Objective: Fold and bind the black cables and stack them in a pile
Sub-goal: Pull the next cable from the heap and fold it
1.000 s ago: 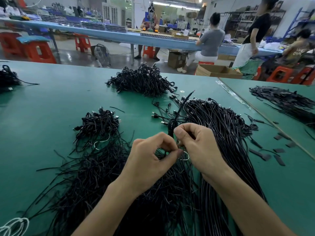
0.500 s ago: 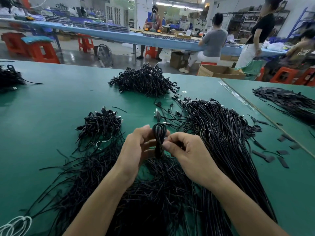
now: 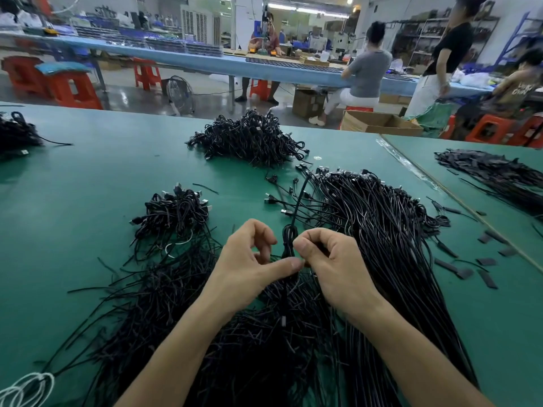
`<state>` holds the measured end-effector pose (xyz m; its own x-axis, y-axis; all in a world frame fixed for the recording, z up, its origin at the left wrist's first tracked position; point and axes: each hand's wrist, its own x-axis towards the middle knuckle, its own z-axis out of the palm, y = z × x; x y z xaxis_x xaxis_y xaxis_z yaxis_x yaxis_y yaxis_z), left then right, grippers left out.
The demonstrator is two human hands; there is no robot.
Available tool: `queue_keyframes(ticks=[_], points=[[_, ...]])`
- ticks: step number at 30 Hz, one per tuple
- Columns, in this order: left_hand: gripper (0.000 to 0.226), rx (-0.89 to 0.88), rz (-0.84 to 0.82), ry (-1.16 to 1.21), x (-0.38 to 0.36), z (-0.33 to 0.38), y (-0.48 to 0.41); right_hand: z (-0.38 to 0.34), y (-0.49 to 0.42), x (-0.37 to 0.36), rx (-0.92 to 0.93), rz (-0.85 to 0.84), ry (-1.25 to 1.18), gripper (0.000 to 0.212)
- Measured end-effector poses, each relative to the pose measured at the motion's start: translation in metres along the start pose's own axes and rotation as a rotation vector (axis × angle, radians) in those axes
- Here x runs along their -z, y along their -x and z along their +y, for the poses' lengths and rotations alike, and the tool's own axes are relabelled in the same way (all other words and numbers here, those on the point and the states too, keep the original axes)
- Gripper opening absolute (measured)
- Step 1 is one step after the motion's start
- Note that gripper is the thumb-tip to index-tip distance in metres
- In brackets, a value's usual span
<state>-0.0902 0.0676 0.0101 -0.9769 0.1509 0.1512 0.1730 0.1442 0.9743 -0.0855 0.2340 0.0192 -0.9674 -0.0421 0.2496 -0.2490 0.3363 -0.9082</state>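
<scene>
A folded black cable [image 3: 288, 240] stands upright between my hands, one end trailing up and away over the table. My left hand [image 3: 249, 259] pinches its lower part with thumb and curled fingers. My right hand [image 3: 332, 259] pinches it from the right side, fingers curled. A long heap of straight loose cables [image 3: 390, 230] lies to the right. A small pile of bound cables [image 3: 173, 212] sits to the left, a bigger bound pile [image 3: 249, 139] further back. Black tie strips [image 3: 164, 295] are strewn under my forearms.
Green table [image 3: 88, 186] with a seam at right. More black strips [image 3: 493, 174] lie on the neighbouring table, loose flat pieces [image 3: 464, 271] near the seam. Another cable heap [image 3: 14, 133] at far left. White cord [image 3: 26, 389] at bottom left. People work behind.
My hands have closed in on the folded cable; my left thumb now reaches across under it to my right hand, and a cable end sticks up further.
</scene>
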Motion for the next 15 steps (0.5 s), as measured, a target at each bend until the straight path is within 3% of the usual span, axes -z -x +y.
queue_keyframes(ticks=[3,10,13,15], points=[[0.043,0.109,-0.057,-0.077,-0.001,0.001,0.0,0.0,0.0,-0.003,0.024,-0.001,0.007,0.017],[0.013,0.181,-0.04,0.257,0.0,0.008,0.001,-0.004,0.002,-0.01,0.039,-0.086,-0.067,0.019],[0.029,0.221,0.04,0.357,0.0,0.009,0.0,-0.003,0.002,-0.012,0.056,-0.089,-0.044,0.02],[0.028,0.209,0.09,0.391,0.0,0.01,-0.001,-0.004,0.002,-0.012,0.072,-0.1,0.001,0.021]])
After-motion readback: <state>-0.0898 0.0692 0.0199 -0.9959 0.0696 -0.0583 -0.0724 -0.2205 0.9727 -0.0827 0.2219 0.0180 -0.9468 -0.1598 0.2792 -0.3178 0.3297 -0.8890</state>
